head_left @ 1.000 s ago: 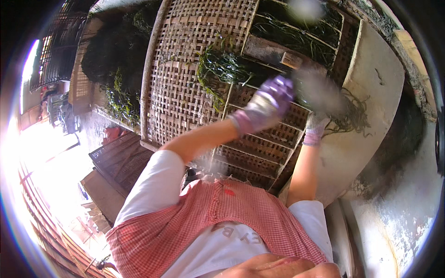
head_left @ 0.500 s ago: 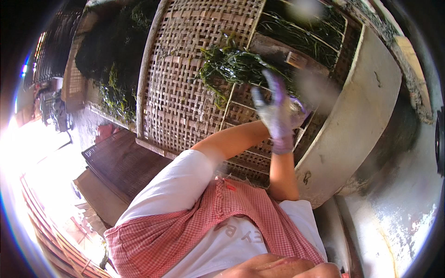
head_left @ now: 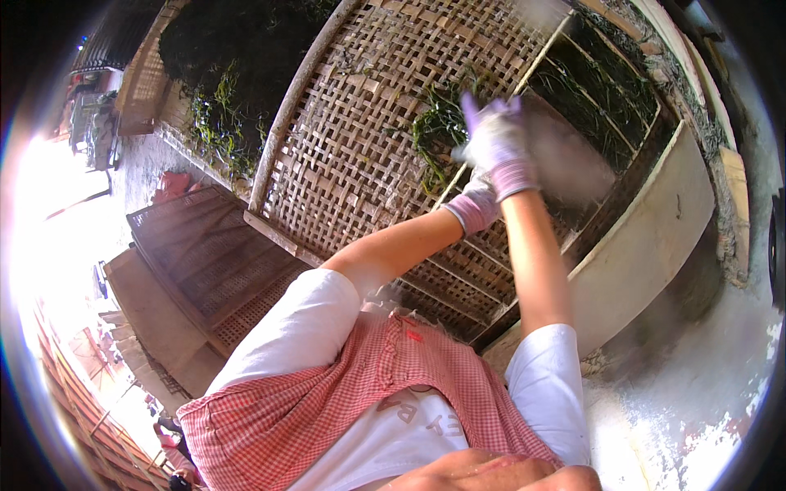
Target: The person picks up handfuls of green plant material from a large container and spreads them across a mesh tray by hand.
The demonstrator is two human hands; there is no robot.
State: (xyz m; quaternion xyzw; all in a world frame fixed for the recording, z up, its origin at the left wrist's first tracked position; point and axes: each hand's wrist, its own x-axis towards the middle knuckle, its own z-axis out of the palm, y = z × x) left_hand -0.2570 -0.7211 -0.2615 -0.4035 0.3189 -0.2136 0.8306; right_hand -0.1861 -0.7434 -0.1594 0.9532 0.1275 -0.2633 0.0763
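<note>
A loose clump of wet-looking, dark green strands lies on a woven bamboo tray. My right hand, in a white and purple knit glove, is over the clump's right edge. Its fingers look spread apart, though slightly blurred. My left hand, gloved alike, reaches in low beside it; its fingers are hidden behind the right hand. Just right of my hands is a flat greyish-brown board, partly blurred by a smudge. Beyond it, more green strands lie between thin wooden slats.
On the far left, a large dark green heap rests beside the tray. A brown woven rack stands at lower left. A curved pale panel borders the right side, next to a grey floor.
My right hand has moved up and forward over the clump, its arm now more extended. My left hand has come back left, under the right. The view has shifted, so the tray appears farther right.
</note>
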